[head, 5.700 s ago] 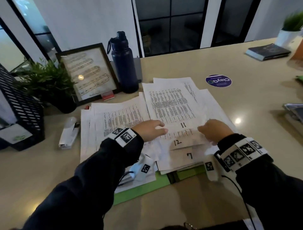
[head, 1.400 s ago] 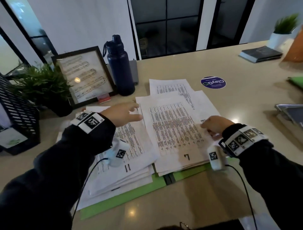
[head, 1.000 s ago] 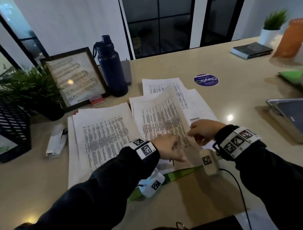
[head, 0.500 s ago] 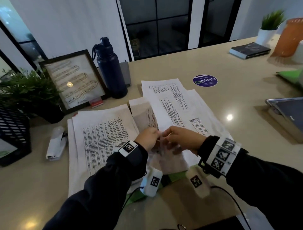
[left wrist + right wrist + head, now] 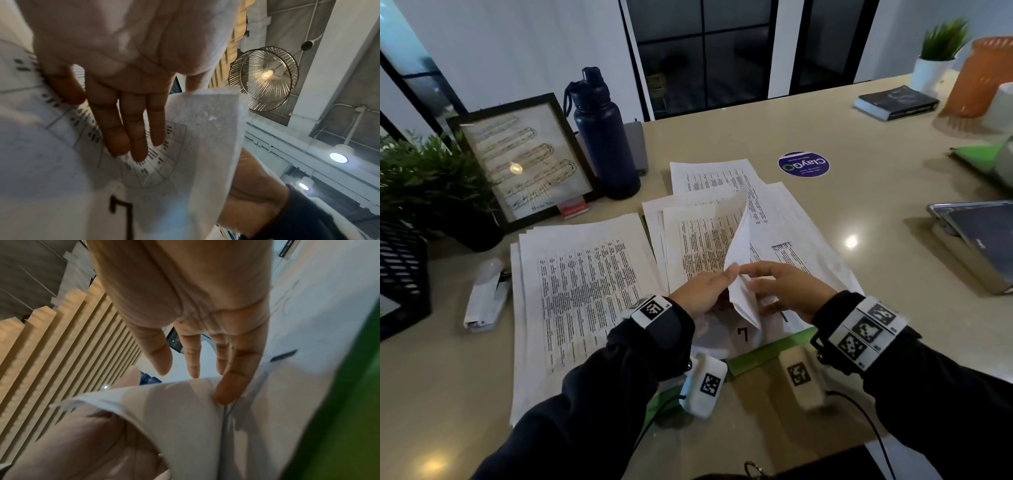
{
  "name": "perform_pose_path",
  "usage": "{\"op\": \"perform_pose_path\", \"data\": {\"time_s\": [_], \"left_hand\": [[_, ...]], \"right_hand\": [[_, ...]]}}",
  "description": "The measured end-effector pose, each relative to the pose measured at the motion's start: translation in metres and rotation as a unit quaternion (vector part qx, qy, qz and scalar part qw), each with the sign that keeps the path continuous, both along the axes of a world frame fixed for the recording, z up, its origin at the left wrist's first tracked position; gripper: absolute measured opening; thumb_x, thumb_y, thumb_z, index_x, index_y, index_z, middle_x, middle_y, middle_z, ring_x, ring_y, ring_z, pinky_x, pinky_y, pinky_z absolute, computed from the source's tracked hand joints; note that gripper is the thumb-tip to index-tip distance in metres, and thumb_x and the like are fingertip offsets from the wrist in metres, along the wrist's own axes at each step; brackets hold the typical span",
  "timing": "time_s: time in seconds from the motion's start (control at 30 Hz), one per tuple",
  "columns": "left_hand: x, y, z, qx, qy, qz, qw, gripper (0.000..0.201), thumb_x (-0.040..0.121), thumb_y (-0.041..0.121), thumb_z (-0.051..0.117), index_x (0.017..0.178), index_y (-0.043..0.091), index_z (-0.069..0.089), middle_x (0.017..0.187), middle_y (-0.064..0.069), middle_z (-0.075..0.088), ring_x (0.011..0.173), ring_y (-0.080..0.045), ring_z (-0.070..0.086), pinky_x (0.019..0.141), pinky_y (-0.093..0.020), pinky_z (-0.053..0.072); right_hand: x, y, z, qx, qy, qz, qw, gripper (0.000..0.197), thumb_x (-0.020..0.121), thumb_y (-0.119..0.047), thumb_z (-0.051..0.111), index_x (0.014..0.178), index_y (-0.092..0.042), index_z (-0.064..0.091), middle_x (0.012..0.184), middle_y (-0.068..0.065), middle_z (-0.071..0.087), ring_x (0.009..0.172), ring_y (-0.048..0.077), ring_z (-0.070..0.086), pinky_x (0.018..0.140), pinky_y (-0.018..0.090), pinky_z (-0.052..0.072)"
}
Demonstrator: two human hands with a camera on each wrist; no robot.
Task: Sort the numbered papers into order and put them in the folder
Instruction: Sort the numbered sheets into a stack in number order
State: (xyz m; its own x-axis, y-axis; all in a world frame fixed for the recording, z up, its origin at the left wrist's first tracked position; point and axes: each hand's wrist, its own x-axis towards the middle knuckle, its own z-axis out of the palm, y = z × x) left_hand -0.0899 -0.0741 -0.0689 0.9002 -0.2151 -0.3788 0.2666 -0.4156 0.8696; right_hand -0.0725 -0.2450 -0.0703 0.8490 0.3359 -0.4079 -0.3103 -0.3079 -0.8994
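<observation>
Your left hand (image 5: 703, 291) and right hand (image 5: 787, 294) are meeting over the right pile of papers (image 5: 722, 240), which is lying on the green folder (image 5: 767, 353) on the surface (image 5: 859, 144). Your left hand's grip, thumb against fingers, is pinching a lifted sheet (image 5: 739, 260) that is standing on edge; your right hand's fingers (image 5: 230, 378) are lying straight and apart beside it. The sheet marked 7 (image 5: 743, 334) is showing underneath. A second pile (image 5: 582, 291) is lying just left
</observation>
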Motion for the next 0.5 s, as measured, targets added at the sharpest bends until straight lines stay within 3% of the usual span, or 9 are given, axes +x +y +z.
{"op": "perform_pose_path", "data": {"time_s": [0.07,0.13,0.17,0.33,0.5], "left_hand": [[0.0,0.001,-0.004,-0.003,-0.01,0.001,1.0,0.061,0.093,0.057,0.033,0.12,0.01,0.062,0.118,-0.007,0.065,0.109,-0.017,0.062,0.099,-0.033,0.045],[-0.002,0.001,-0.006,-0.039,-0.001,0.026,0.999,0.055,0.096,0.048,0.033,0.116,0.004,0.061,0.097,-0.005,0.068,0.082,-0.009,0.067,0.072,-0.019,0.052],[-0.002,0.002,-0.009,-0.061,0.006,0.032,0.998,0.053,0.097,0.046,0.034,0.115,0.004,0.061,0.09,-0.004,0.067,0.074,-0.008,0.066,0.064,-0.017,0.051],[-0.006,-0.004,-0.014,-0.108,0.005,0.041,0.993,0.035,0.097,0.037,0.038,0.086,0.016,0.064,0.074,0.005,0.068,0.064,-0.005,0.063,0.059,-0.013,0.05],[-0.011,-0.009,-0.01,-0.138,0.026,0.023,0.99,0.025,0.097,0.028,0.043,0.087,0.013,0.06,0.076,0.002,0.066,0.063,-0.003,0.064,0.057,-0.012,0.05]], "right_hand": [[-0.001,0.001,-0.003,-0.003,-0.005,-0.006,1.0,0.034,0.093,-0.011,0.053,0.125,-0.019,0.057,0.107,0.008,0.06,0.076,0.017,0.061,0.06,0.026,0.052],[0.0,0.001,-0.005,0.002,-0.007,-0.012,1.0,0.036,0.092,-0.014,0.053,0.128,-0.02,0.053,0.122,0.01,0.054,0.084,0.019,0.061,0.058,0.026,0.052],[0.0,0.001,-0.005,0.003,-0.007,-0.017,1.0,0.037,0.093,-0.015,0.053,0.13,-0.02,0.052,0.126,0.009,0.051,0.085,0.018,0.06,0.057,0.026,0.052],[-0.004,0.002,-0.002,0.019,-0.013,-0.03,0.999,0.039,0.094,-0.019,0.052,0.132,-0.022,0.045,0.126,0.008,0.049,0.085,0.015,0.059,0.056,0.025,0.052],[-0.012,0.003,0.006,0.039,0.004,-0.044,0.998,0.033,0.096,-0.026,0.048,0.128,-0.022,0.047,0.111,0.007,0.059,0.079,0.016,0.061,0.062,0.029,0.052]]}}
